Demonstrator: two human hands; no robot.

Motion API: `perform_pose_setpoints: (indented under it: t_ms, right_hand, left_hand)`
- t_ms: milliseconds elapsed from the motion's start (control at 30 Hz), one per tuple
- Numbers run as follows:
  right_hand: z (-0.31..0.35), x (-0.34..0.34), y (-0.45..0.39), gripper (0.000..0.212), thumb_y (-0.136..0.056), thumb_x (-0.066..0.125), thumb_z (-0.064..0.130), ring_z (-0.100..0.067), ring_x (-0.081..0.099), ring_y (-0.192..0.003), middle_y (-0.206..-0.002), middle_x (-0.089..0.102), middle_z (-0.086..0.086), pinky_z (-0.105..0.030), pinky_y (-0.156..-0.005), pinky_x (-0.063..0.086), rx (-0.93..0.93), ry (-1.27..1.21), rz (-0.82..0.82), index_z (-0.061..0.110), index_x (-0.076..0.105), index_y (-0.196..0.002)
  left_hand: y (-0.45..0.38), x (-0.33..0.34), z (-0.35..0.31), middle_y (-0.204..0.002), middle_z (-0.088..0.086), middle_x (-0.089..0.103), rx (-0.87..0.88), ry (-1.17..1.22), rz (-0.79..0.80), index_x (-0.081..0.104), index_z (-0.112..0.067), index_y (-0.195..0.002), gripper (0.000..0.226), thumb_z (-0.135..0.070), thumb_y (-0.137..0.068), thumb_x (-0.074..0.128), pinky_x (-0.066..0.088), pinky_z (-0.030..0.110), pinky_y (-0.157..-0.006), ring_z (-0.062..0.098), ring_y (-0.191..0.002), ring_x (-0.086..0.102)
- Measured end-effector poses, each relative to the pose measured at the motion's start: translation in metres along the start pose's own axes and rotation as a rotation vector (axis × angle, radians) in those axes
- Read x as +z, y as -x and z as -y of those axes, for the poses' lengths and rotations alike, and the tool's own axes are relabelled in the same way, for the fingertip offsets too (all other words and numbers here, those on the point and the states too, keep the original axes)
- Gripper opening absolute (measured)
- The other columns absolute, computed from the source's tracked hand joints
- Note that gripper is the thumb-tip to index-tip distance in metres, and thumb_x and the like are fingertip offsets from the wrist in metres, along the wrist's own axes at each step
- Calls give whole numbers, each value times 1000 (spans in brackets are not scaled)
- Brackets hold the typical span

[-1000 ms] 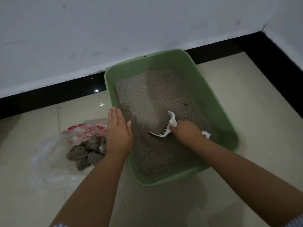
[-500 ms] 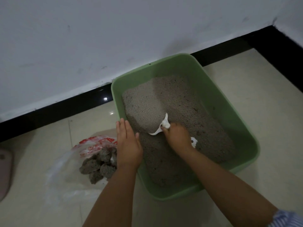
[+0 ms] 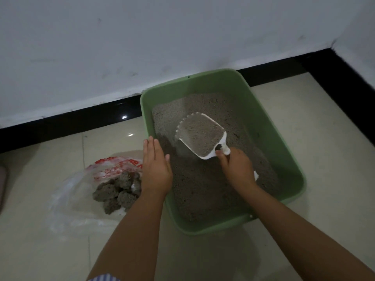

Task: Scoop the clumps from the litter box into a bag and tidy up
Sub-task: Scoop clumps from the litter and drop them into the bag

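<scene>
Clumps (image 3: 117,189) already lie in a heap on the thin plastic bag (image 3: 81,199), which is spread on the tiled floor (image 3: 304,118) just beside the left wall of the litter box (image 3: 269,122). That pile suggests a good part of the scooping is done. The green box stands against the black skirting at the foot of the wall, and the grey litter (image 3: 203,189) in it looks mostly loose and even, with no large lump showing on the surface.

The right hand (image 3: 238,169) is closed around the handle of the white scoop (image 3: 203,134), which is lifted above the litter and filled with grains; whether a clump hides under that load I cannot tell. The left hand (image 3: 155,167) holds nothing: its fingers are straight and together, the palm lying flat over the left rim of the box, seemingly steadying it. The two hands are well apart, one on each side of the scoop's bowl.

What remains, by my reading, is to let the loose grains sift through the scoop, carry anything left in it over to the bag, and check the rest of the litter for buried lumps. After that comes the tidying: gathering and closing the bag, which is open and flat now, levelling the litter and putting the scoop away.
</scene>
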State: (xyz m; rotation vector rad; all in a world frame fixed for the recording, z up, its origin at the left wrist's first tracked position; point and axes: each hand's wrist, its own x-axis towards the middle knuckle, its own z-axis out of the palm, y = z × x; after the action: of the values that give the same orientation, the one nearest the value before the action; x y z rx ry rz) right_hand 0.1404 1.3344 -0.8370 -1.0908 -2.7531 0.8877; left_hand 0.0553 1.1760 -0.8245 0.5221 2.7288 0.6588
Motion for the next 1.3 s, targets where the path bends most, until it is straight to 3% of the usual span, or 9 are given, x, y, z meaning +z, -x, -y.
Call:
perform_pose_setpoints:
  t_ms: [267, 567, 667, 767, 867, 933, 1000, 1067, 1300]
  right_hand:
    - [-5, -27, 12, 36, -95, 45, 28, -31, 55, -92, -96, 61, -23, -25, -66, 22, -35, 10, -100, -6, 58, -94]
    - [-14, -29, 35, 42, -96, 39, 40, -29, 59, -92, -99, 63, -16, -26, -66, 31, 0, 151, 89, 2, 58, -99]
    - [-17, -32, 39, 42, -95, 39, 40, -30, 59, -91, -97, 63, -16, -26, -66, 31, 31, 128, 64, 2, 58, -98]
    - [-17, -42, 42, 36, -96, 41, 37, -31, 58, -87, -89, 61, -15, -26, -64, 30, 53, 95, 48, 5, 55, -86]
    - [-13, -53, 49, 36, -96, 42, 34, -27, 51, -73, -63, 45, 0, -28, -54, 27, 135, 11, 33, 15, 40, -65]
    - [-10, -59, 53, 33, -95, 44, 35, -24, 50, -73, -60, 41, 5, -25, -49, 28, 158, -7, 33, 13, 45, -70]
    - [-7, -63, 58, 32, -91, 51, 37, -28, 59, -86, -77, 58, -4, -28, -61, 40, 180, 1, 60, 6, 58, -94]
    - [-4, -66, 62, 40, -88, 57, 35, -29, 60, -103, -104, 65, -12, -30, -79, 45, 208, 25, 81, 5, 57, -114]
    - [10, -70, 83, 32, -97, 41, 14, -34, 56, -113, -121, 60, -22, -31, -87, 43, 360, 148, 182, -4, 51, -121]
  left_hand:
    - [3, -3, -2, -157, 9, -8, -6, 12, 19, -1, -2, -148, 54, -20, -102, 23, -6, 25, -115, 19, -145, -12]
    - [4, -3, -2, -157, 11, -6, -7, 2, 29, 2, -1, -148, 54, -20, -102, 24, -5, 26, -116, 20, -145, -11]
    - [4, -3, -4, -157, 11, -6, -5, -1, 31, 2, 0, -148, 54, -19, -102, 24, -6, 26, -116, 21, -145, -11]
    - [5, -4, -5, -157, 12, -6, -1, -23, 42, 2, 0, -148, 54, -20, -102, 24, -6, 28, -116, 21, -145, -11]
    - [5, -7, -6, -157, 13, -8, -7, -114, 69, 0, 0, -148, 55, -23, -102, 22, -6, 30, -117, 22, -145, -12]
    - [7, -7, -7, -157, 13, -10, 17, -216, 95, -2, 0, -148, 55, -25, -103, 18, -6, 32, -117, 23, -145, -13]
    - [8, -8, -8, -156, 12, -12, 63, -329, 130, -5, -2, -148, 54, -25, -103, 14, -8, 34, -117, 23, -144, -15]
    - [8, -9, -9, -157, 10, -13, 126, -440, 156, -7, -5, -148, 53, -25, -103, 11, -9, 37, -117, 22, -144, -16]
    - [6, -15, -10, -157, 10, -14, 235, -581, 273, -9, -4, -148, 52, -23, -103, 9, -8, 42, -117, 22, -144, -17]
